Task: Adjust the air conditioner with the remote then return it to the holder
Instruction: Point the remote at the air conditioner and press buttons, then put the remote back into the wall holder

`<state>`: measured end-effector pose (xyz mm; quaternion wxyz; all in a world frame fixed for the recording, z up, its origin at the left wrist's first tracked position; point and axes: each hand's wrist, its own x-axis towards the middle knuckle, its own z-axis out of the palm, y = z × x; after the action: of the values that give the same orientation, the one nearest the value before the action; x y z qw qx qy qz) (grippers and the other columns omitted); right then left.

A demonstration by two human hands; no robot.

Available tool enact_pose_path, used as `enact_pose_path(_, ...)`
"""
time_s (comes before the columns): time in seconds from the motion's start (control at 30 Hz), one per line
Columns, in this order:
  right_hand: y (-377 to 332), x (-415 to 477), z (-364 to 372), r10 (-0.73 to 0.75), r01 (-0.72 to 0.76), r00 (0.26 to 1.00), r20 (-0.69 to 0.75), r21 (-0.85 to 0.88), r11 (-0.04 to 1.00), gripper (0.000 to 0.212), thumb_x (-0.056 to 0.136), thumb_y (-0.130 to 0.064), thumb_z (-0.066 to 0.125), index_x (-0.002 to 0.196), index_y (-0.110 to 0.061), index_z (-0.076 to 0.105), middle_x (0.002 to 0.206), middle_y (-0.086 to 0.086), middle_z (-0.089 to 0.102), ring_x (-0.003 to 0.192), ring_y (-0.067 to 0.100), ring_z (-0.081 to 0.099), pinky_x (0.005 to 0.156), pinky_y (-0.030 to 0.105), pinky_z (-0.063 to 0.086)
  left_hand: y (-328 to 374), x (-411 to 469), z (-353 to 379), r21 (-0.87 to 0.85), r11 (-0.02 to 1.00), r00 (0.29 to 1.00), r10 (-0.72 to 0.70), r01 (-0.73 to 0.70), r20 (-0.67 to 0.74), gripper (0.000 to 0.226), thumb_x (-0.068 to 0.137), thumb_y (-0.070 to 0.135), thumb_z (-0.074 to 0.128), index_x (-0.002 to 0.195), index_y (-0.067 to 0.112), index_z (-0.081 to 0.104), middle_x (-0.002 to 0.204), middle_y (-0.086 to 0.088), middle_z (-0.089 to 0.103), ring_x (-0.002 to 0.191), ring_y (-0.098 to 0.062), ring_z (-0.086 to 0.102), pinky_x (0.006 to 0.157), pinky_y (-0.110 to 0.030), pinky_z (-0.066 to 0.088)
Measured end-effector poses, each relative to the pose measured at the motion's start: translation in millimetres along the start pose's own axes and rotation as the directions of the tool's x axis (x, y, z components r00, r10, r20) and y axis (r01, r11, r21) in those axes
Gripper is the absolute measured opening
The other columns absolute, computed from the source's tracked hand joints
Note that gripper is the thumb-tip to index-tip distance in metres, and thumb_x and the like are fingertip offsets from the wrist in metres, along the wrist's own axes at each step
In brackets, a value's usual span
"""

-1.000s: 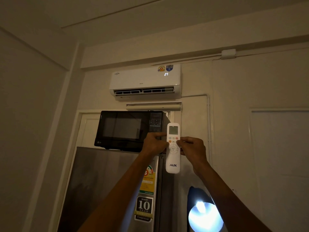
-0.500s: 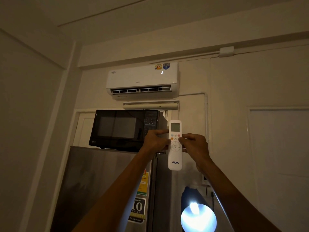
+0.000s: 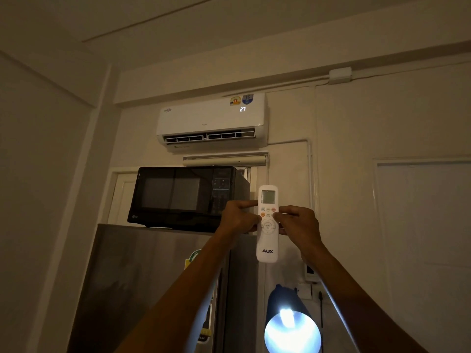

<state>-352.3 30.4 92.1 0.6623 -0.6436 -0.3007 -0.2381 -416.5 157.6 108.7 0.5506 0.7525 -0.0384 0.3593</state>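
Observation:
A white AUX remote (image 3: 266,247) is held upright in front of me, its screen toward me. My left hand (image 3: 238,217) grips its left edge. My right hand (image 3: 299,222) holds its right edge, with the thumb on the buttons beside the round pad. High on the wall hangs the white air conditioner (image 3: 211,121), its flap open and its display showing 27. A small white holder (image 3: 311,272) is fixed to the wall below my right wrist, partly hidden by my arm.
A black microwave (image 3: 183,197) sits on top of a steel fridge (image 3: 142,281) at the left. A lit lamp with a dark shade (image 3: 291,327) glows at the bottom centre. A white door (image 3: 428,238) fills the right wall.
The remote and both hands stay together in the same grip. The air conditioner display reads 27 again after showing only one digit half a second ago. My view shifted slightly.

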Motion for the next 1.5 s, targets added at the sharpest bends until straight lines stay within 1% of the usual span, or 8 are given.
enact_pose_path(0.2,19,18,-34,0.013,-0.013,1.0,-0.009,-0.006,1.0,0.026,0.082,-0.011,0.068,0.107,-0.006,0.066,0.11,0.016,0.07,0.093,0.029,0.071,0.079,0.043,0.06,-1,14,45,-0.002,1.0,1.0,-0.017,0.017,-0.005,0.049,0.081,-0.002,0.067,0.127,0.008,0.057,0.127,-0.021,0.063,0.111,-0.035,0.066,0.086,-0.041,0.058)
enact_pose_path(0.43,54,51,-93,0.038,-0.039,0.999,-0.015,-0.01,0.999,0.025,0.082,-0.01,0.068,0.106,-0.006,0.067,0.108,0.016,0.071,0.091,0.028,0.071,0.078,0.042,0.06,-7,32,118,-0.053,0.998,1.0,-0.031,0.031,0.0,0.047,0.08,0.0,0.068,0.125,0.01,0.06,0.126,-0.018,0.064,0.11,-0.031,0.067,0.079,-0.035,0.059)
enact_pose_path(0.7,117,80,-153,0.079,-0.079,0.997,0.002,-0.031,0.996,0.024,0.081,-0.01,0.068,0.105,-0.007,0.067,0.104,0.012,0.072,0.088,0.024,0.071,0.074,0.037,0.06,-34,56,202,-0.092,0.989,0.993,-0.118,0.118,0.008,0.047,0.078,-0.004,0.069,0.122,0.009,0.061,0.127,-0.018,0.062,0.11,-0.032,0.066,0.087,-0.042,0.058)
enact_pose_path(0.87,156,106,-193,0.097,-0.098,0.995,-0.025,-0.066,0.993,0.025,0.081,-0.011,0.068,0.106,-0.009,0.068,0.105,0.011,0.072,0.086,0.021,0.071,0.077,0.039,0.06,-49,76,258,-0.131,0.98,0.989,-0.148,0.151,0.028,0.048,0.077,-0.007,0.07,0.121,0.008,0.063,0.123,-0.02,0.065,0.105,-0.031,0.068,0.078,-0.036,0.06)
enact_pose_path(1.0,189,126,-216,0.102,-0.107,0.994,-0.044,-0.113,0.988,0.023,0.081,-0.014,0.069,0.103,-0.011,0.069,0.105,0.009,0.073,0.09,0.023,0.07,0.082,0.046,0.059,-72,93,298,-0.201,0.96,0.981,-0.189,0.194,0.046,0.048,0.077,-0.007,0.07,0.122,0.009,0.064,0.118,-0.02,0.067,0.098,-0.03,0.071,0.059,-0.024,0.061)
enact_pose_path(1.13,235,145,-232,0.12,-0.126,0.992,-0.05,-0.142,0.982,0.019,0.08,-0.014,0.069,0.099,-0.013,0.07,0.101,0.007,0.074,0.087,0.022,0.071,0.082,0.047,0.059,-105,113,335,-0.233,0.947,0.975,-0.214,0.222,0.062,0.049,0.076,-0.008,0.07,0.121,0.009,0.064,0.118,-0.019,0.067,0.099,-0.031,0.071,0.057,-0.023,0.06)
enact_pose_path(1.3,293,177,-239,0.144,-0.149,0.989,-0.042,-0.162,0.975,0.02,0.08,-0.015,0.069,0.1,-0.011,0.069,0.102,0.009,0.074,0.087,0.022,0.071,0.079,0.046,0.06,-150,156,370,-0.245,0.936,0.967,-0.239,0.253,0.085,0.048,0.075,-0.011,0.07,0.119,0.006,0.065,0.117,-0.025,0.067,0.099,-0.035,0.07,0.075,-0.039,0.061)
enact_pose_path(1.5,352,223,-250,0.15,-0.154,0.988,-0.04,-0.187,0.97,0.017,0.08,-0.011,0.069,0.097,-0.009,0.066,0.103,0.013,0.073,0.088,0.025,0.072,0.077,0.046,0.06,-196,211,413,-0.244,0.933,0.964,-0.25,0.266,0.096,0.047,0.075,-0.012,0.069,0.118,0.005,0.065,0.118,-0.024,0.067,0.1,-0.035,0.069,0.079,-0.041,0.06)
